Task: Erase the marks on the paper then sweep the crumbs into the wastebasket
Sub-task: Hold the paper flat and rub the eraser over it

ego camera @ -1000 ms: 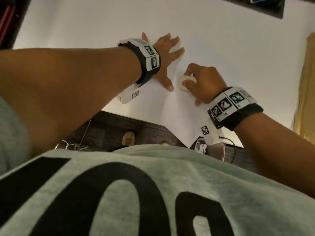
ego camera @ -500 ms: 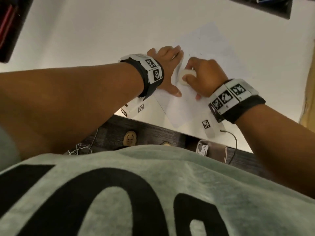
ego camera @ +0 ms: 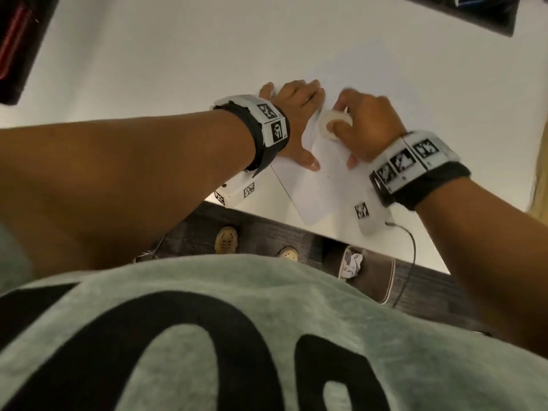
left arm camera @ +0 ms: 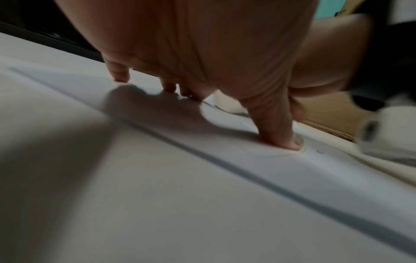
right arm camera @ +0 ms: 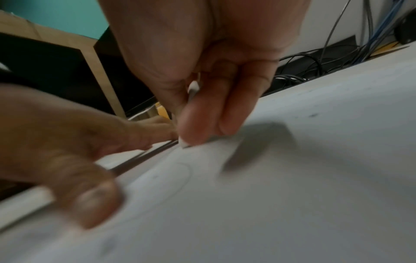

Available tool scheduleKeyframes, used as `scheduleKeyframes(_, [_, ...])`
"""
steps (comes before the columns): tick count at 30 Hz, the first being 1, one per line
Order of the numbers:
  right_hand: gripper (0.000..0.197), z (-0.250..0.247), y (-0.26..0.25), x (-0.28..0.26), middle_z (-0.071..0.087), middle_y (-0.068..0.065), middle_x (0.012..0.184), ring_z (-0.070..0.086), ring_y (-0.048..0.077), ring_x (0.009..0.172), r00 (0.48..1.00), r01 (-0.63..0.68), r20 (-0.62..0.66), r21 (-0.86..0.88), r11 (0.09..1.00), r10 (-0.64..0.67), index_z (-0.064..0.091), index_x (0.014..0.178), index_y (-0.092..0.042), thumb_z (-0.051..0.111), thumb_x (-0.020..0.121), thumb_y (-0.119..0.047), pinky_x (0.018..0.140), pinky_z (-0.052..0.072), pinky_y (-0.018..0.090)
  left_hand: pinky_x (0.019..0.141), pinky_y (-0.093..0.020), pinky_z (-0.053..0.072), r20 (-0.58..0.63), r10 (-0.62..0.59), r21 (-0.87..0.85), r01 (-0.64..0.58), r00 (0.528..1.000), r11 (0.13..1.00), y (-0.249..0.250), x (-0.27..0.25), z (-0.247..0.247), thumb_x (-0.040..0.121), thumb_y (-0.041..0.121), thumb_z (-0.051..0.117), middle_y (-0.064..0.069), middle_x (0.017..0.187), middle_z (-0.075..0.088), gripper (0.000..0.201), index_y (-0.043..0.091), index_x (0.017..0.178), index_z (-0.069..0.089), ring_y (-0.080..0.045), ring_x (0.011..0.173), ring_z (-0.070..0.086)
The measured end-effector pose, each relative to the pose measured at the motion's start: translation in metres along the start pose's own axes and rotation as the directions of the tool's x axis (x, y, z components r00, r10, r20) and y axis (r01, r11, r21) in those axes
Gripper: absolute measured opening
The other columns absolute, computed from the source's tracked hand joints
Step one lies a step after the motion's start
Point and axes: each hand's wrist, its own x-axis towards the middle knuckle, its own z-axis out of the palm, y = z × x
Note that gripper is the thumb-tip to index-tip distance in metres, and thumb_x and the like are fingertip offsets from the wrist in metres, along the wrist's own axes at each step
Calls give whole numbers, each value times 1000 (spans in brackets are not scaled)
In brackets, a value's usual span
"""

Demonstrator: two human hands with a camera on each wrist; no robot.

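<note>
A white sheet of paper (ego camera: 323,188) lies on the white table (ego camera: 178,69), with faint pencil marks (right arm camera: 178,170) on it. My left hand (ego camera: 296,120) lies flat with spread fingers (left arm camera: 281,135) and presses the paper down at its left side. My right hand (ego camera: 361,129) grips a white eraser (ego camera: 329,126) and holds it against the paper just right of the left hand. In the right wrist view only a thin edge of the eraser (right arm camera: 193,87) shows between the curled fingers. A brown wastebasket (ego camera: 373,274) with crumpled paper stands on the floor below the table's near edge.
The table's near edge (ego camera: 281,218) runs just below the paper. A cable (ego camera: 410,256) hangs over it beside the wastebasket. Dark objects sit at the far left corner (ego camera: 17,48) and far right corner (ego camera: 474,10). Cables (right arm camera: 337,44) lie beyond the table's far side.
The right hand has moved the eraser up the paper and closer to the left hand's fingers. The left hand stays pressed on the sheet.
</note>
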Motion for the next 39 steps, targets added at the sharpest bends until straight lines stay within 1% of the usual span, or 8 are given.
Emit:
scheduleKeyframes(7, [12,-6,-6,21,64,9,90,62,26,55,997,-19,-70,17,1000,21,57,101,-16,55,92,-24,54,52,31,114,-56,3,2,-7,-14,7,1000,1000,0,0,1,59,81,58,3,158,-10,127,21,150,-8,-21,145,-5])
scheduleKeyframes(12, [13,7,-3,-13,66,9,87,65,26,50,994,49,102,3,999,-49,56,104,-17,55,93,-25,55,54,34,114,-57,6,-8,-4,8,4,1000,1000,-2,1,1,59,84,56,3,158,-10,129,19,150,-8,-22,145,-4])
scheduleKeyframes(16, [10,-9,-8,20,65,9,92,62,27,62,998,-1,-70,-5,1000,0,56,99,-18,54,92,-24,57,51,33,115,-55,3,5,-15,-11,15,1000,1000,0,1,0,59,81,59,5,158,-10,128,22,150,-9,-20,145,-5])
scheduleKeyframes(21, [6,2,-2,-12,65,9,87,64,25,43,994,16,104,16,1000,-17,54,97,-21,55,93,-24,46,56,39,114,-56,4,7,-7,2,7,1000,1000,-1,0,-2,60,81,58,4,158,-11,128,20,150,-9,-21,145,-5])
scheduleKeyframes(25, [9,-11,-9,17,65,10,94,62,24,46,999,-13,-52,37,999,15,56,98,-17,55,91,-24,49,56,38,115,-55,3,15,-10,-12,10,1000,1000,1,-2,-2,61,79,60,4,158,-10,127,21,150,-9,-21,145,-5])
scheduleKeyframes(30, [7,2,-1,-18,64,8,89,64,24,43,991,-10,133,43,999,4,55,99,-19,55,93,-24,38,47,28,114,-56,4,18,-12,-5,12,1000,1000,-1,-1,-4,59,81,59,4,158,-11,129,20,150,-9,-21,145,-5])
scheduleKeyframes(34, [11,-10,-8,11,66,11,89,65,28,46,999,-30,-23,59,998,32,57,100,-16,54,93,-23,38,49,30,114,-55,4,15,-6,-9,6,1000,1000,1,-2,-4,60,80,60,4,158,-10,127,21,150,-7,-20,145,-5])
scheduleKeyframes(39, [6,2,-5,-19,64,7,85,65,22,43,990,-3,143,32,999,-1,54,100,-20,53,94,-23,40,48,28,114,-56,5,12,-9,8,9,1000,1000,-1,-2,-4,59,81,59,4,158,-11,128,20,150,-9,-20,145,-5])
